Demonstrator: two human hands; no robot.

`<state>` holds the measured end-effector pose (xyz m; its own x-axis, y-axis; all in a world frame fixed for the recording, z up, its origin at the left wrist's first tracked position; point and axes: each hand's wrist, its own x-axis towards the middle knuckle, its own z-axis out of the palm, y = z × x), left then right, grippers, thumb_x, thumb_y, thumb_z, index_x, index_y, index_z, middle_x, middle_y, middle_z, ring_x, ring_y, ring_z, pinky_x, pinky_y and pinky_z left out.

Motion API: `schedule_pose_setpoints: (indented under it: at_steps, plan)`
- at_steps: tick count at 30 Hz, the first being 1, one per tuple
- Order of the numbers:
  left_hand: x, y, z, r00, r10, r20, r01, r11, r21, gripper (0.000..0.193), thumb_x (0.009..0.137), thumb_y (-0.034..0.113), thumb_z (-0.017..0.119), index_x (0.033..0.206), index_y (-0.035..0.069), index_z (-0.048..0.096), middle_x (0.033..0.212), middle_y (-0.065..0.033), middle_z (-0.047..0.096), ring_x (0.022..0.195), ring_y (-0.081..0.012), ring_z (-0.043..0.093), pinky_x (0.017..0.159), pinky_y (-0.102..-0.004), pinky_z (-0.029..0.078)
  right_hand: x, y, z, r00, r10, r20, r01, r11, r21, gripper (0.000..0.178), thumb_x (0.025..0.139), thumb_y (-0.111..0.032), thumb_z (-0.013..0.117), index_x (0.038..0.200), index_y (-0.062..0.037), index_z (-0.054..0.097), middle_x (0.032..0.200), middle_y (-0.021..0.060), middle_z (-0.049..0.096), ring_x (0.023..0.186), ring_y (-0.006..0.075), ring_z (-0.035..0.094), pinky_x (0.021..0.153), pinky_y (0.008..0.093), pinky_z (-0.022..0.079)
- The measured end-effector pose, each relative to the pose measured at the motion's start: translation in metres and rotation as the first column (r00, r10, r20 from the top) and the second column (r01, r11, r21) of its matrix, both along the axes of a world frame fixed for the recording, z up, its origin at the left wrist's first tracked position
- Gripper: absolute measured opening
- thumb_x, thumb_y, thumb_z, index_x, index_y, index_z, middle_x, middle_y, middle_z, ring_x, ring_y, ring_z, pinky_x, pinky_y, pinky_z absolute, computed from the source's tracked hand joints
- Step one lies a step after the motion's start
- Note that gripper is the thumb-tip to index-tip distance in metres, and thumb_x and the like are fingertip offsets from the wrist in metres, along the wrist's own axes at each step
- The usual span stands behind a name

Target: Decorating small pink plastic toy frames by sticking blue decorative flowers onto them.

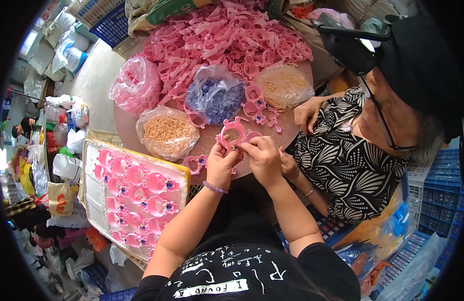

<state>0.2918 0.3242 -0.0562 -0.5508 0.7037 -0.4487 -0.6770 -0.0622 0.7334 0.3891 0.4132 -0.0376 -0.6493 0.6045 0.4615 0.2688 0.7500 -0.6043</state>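
Left hand (226,159) grip closed on a pink eared frame (234,125), held up at the near edge of the worktop (127,122); right hand (263,156) grip pinched on its lower right edge, any small part between the fingertips not discernible. Progress, judged partial: rows of pink pieces (156,183) with small dark fittings, apparently finished, lie in the white tray (95,198), while a far larger pink heap (217,40) remains beyond.
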Motion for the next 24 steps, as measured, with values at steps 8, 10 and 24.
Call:
schedule_pose_setpoints:
  at_steps: [8, 10, 24]
  plan:
    - [-0.004, -0.008, 0.005, 0.998, -0.05, -0.031, 0.05, 0.999, -0.006, 0.047, 0.082, 0.0, 0.057, 0.125, 0.0, 0.038, 0.101, -0.0073, 0.058, 0.084, -0.0135, 0.06, 0.075, -0.026, 0.051, -0.001, -0.003, 0.0, 0.993, 0.048, -0.106, -0.073, 0.965, -0.252, 0.014, 0.07, -0.002, 0.067, 0.083, -0.0053, 0.066, 0.079, 0.0067, 0.057, 0.076, 0.0237, 0.053, 0.067, 0.0319, 0.044]
    - [-0.003, -0.009, 0.007, 0.998, -0.046, -0.033, 0.046, 0.999, 0.01, 0.046, 0.082, 0.001, 0.057, 0.124, -0.001, 0.038, 0.101, -0.0074, 0.058, 0.082, -0.0123, 0.059, 0.072, -0.0243, 0.05, -0.002, -0.004, 0.0, 0.988, 0.029, -0.153, -0.076, 0.948, -0.308, 0.013, 0.071, -0.003, 0.067, 0.083, -0.005, 0.066, 0.08, 0.0069, 0.057, 0.076, 0.024, 0.053, 0.067, 0.0317, 0.044]
    - [0.001, -0.012, 0.008, 0.998, -0.067, -0.021, 0.066, 0.997, -0.044, 0.046, 0.081, -0.003, 0.057, 0.123, 0.002, 0.041, 0.096, -0.0069, 0.06, 0.078, -0.0138, 0.061, 0.07, -0.0247, 0.051, 0.006, 0.003, 0.008, 0.991, 0.131, 0.02, -0.132, 0.99, 0.041, 0.013, 0.068, -0.001, 0.064, 0.08, -0.0069, 0.064, 0.077, 0.0052, 0.055, 0.077, 0.0241, 0.052, 0.068, 0.0337, 0.044]
